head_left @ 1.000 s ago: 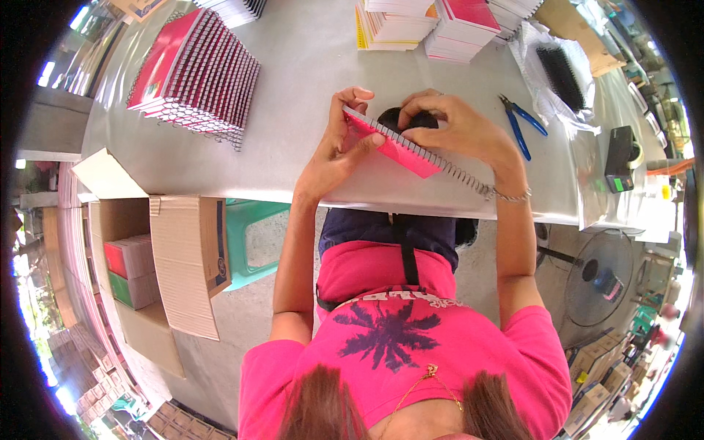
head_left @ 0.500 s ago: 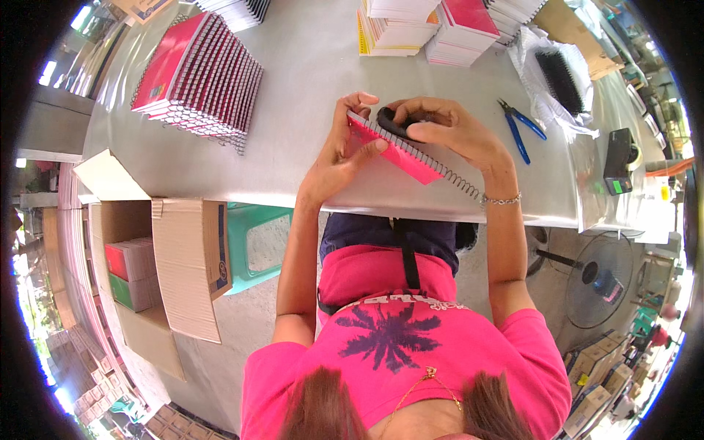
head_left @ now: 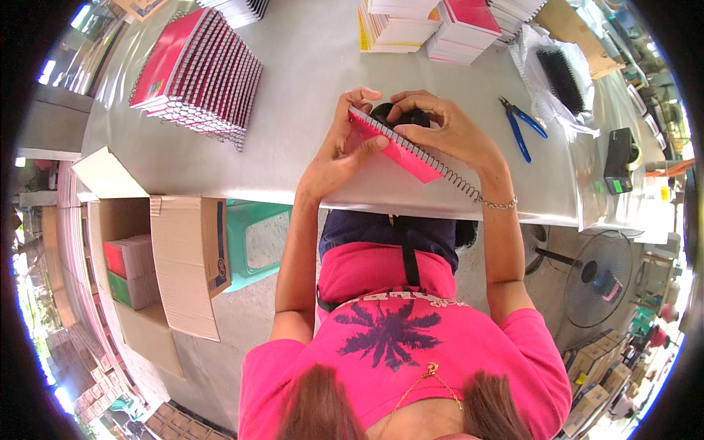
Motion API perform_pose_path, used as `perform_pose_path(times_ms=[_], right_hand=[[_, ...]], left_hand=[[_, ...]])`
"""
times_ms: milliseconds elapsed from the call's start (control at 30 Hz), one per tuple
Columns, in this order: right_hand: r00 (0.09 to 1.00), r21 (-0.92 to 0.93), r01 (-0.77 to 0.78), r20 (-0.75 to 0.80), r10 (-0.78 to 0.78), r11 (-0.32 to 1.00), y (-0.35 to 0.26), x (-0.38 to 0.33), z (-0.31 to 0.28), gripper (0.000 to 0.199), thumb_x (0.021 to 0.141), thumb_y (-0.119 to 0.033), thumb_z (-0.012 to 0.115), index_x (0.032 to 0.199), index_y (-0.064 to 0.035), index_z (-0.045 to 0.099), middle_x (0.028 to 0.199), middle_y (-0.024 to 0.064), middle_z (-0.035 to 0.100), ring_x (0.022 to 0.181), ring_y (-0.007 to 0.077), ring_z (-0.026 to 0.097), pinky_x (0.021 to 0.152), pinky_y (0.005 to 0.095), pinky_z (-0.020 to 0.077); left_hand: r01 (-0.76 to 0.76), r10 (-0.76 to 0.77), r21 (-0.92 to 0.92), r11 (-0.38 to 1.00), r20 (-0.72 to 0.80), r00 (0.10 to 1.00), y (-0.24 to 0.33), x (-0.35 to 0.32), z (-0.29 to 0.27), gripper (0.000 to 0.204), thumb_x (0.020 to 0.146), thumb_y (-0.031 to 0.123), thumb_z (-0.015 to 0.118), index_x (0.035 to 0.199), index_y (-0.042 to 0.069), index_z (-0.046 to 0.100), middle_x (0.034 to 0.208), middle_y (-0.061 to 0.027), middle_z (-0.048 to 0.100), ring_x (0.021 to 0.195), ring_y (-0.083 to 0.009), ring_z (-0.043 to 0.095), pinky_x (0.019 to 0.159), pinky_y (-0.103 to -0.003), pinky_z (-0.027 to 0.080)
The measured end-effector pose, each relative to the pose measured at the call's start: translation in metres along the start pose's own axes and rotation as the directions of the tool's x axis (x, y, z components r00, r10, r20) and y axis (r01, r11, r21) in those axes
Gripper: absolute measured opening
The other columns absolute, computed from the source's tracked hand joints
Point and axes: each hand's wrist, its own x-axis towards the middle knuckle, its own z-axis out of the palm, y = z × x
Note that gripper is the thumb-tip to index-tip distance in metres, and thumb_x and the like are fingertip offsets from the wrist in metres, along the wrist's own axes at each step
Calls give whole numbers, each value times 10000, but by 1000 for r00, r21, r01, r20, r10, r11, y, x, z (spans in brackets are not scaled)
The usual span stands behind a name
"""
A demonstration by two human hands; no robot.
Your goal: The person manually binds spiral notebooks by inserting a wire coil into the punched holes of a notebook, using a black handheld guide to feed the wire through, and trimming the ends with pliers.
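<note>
Left hand (head_left: 334, 158): pinching the notebook (head_left: 403, 158) at its upper left end, thumb flat on the pink cover, the other fingers behind, one fingertip reaching past the corner
Right hand (head_left: 462, 139): at the far side of the notebook, fingers bent over a black piece (head_left: 417, 118) and thumb beneath it, closed around it
Notebook: held between both hands, tilted, its long bound edge slanting down to the right; whether it touches the table cannot be told
Coil (head_left: 462, 185): along the notebook's bound edge, a loose length running out past its lower right end
Bracelet (head_left: 500, 204): on the right wrist, just beyond the coil's tail, to the right of the notebook
Table (head_left: 304, 73): grey, beneath the notebook
Pliers (head_left: 518, 132): right of the notebook, blue handles spread toward the person
Black bundle (head_left: 561, 82): farther right of and beyond the notebook, bristly, lying on white wrap (head_left: 529, 55)
Dispenser (head_left: 620, 165): black, well to the right of the notebook
Paper stacks (head_left: 400, 33): beyond the notebook, one red-topped
Bound stack (head_left: 202, 81): left of the notebook, red covers, coils facing right
Box (head_left: 183, 257): lower left of the notebook, flaps open, books inside
Stool (head_left: 246, 275): green, lower left of the notebook, nearer than the box
Fan (head_left: 598, 282): lower right of the notebook
</note>
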Motion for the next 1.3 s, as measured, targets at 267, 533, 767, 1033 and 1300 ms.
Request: perform_pose_path(times_ms=[267, 533, 767, 1033, 1300], right_hand=[[998, 91, -26, 56, 21, 995, 5, 3, -4, 241, 884, -155, 641, 1056, 14, 636, 1252, 90, 578, 1079, 147, 540, 966, 271, 406], [998, 222, -56, 37, 49, 973, 3, -5, 0, 261, 892, -199, 642, 1062, -1, 636, 1264, 92, 567, 1072, 138, 534, 954, 285, 420], [1000, 284, 19, 13, -24, 959, -1, -4, 2, 236, 884, -164, 648, 1063, -10, 633, 1259, 77, 556, 1063, 130, 525, 945, 282, 425], [993, 236, 118, -43, -110, 965, 0, 0, 4, 243, 849, -196, 696, 1016, -24, 657, 1119, 48, 599, 999, 111, 543, 894, 271, 438], [887, -493, 91, -356, -296, 865, 22, 4, -8, 326, 793, -296, 765, 1016, -73, 682, 1167, 136, 613, 1152, 299, 521, 981, 380, 419]], left_hand=[[42, -40, -75, 996, 21, 999, 5, -1, 3, 615, 855, 68, 682, 1359, 109, 332, 1167, -31, 392, 1190, -151, 393, 1049, -287, 290], [31, -32, -48, 998, -15, 999, -2, -2, 3, 603, 849, 123, 686, 1359, 99, 366, 1247, -56, 401, 1210, -169, 376, 1063, -309, 286], [23, -23, -163, 986, 6, 1000, 4, -2, 7, 613, 850, 102, 685, 1364, 73, 353, 1279, -62, 404, 1223, -170, 392, 1054, -306, 309], [6, -6, -123, 992, 1, 1000, 4, 0, 6, 614, 854, 78, 677, 1372, 71, 348, 1292, -62, 409, 1226, -181, 412, 1057, -313, 319], [-42, 49, 88, 995, -79, 996, 0, 2, 14, 531, 872, 72, 669, 1326, 53, 395, 1244, -63, 423, 1175, -167, 391, 1042, -285, 287]])
